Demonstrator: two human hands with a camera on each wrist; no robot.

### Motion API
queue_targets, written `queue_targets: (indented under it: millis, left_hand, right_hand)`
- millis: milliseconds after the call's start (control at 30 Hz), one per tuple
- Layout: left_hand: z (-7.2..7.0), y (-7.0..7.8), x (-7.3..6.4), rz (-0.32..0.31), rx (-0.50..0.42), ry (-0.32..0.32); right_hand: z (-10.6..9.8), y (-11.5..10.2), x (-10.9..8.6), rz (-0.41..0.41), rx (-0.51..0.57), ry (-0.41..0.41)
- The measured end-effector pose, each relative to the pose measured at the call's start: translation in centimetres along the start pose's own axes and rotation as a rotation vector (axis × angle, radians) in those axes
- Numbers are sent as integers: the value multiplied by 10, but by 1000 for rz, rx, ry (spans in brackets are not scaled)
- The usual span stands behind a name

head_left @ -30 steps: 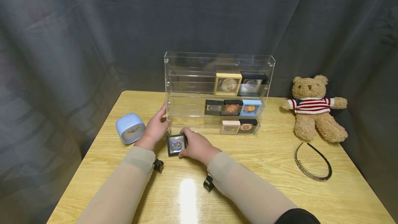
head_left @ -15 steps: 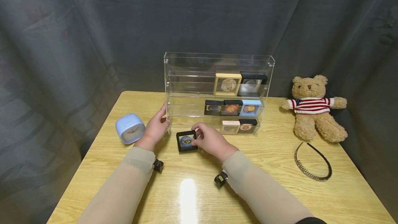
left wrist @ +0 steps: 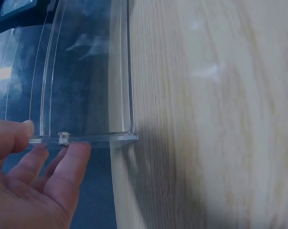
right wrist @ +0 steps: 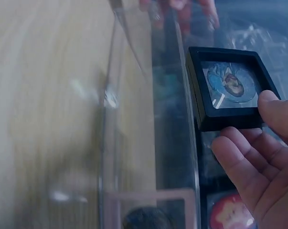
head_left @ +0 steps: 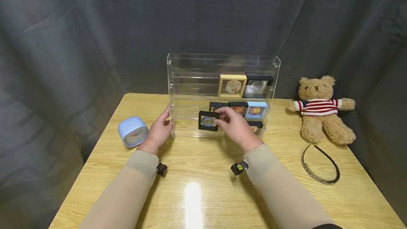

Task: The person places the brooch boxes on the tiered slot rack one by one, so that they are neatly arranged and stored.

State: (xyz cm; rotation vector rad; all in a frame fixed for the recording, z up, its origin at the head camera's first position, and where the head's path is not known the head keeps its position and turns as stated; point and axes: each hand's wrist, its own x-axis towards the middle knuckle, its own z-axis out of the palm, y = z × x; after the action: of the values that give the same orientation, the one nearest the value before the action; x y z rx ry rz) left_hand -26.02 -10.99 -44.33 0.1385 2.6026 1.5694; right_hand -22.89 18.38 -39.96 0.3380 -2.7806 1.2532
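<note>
A clear acrylic display rack (head_left: pixel 190 109) with tiered shelves stands on the table. At its left side panel my left hand (head_left: pixel 160 131) grips the edge, thumb in front and fingers (left wrist: pixel 69 174) against the outer face. My right hand (head_left: pixel 235 126) pinches a small black square display frame (head_left: pixel 208 121) by its right side. A round blue-toned piece (right wrist: pixel 233 83) shows behind its window. The held frame is in front of the lower shelves, left of the frames there. Behind my right hand, a black frame (head_left: pixel 217 105) on the middle shelf and part of the bottom row are partly hidden.
Other frames on the rack include a yellow one (head_left: pixel 232 86), a dark one (head_left: pixel 258 86) and a light blue one (head_left: pixel 255 110). A blue alarm clock (head_left: pixel 133 131) stands at the left. A teddy bear (head_left: pixel 321 110) and a toothed headband (head_left: pixel 320 165) are at the right.
My right hand has lifted the black display frame off the table and carried it right and up to the rack's lower shelves. My left hand has stayed on the rack's side.
</note>
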Motion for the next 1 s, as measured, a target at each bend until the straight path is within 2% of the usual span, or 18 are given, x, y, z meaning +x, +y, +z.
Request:
queue_targets:
  millis: [133,333,533,1000]
  left_hand:
    - [0,-1,0,-3,4,-1]
    - [0,-1,1,-6,7,3]
    - [0,0,0,-14,12,-1]
    - [0,1,-1,-4,-1,-6]
  right_hand:
    - [-12,6,1,21,10,26]
    - [-20,15,2,57,-42,36]
    - [-18,19,1,67,-71,12]
    - [-10,40,-5,22,-216,-7]
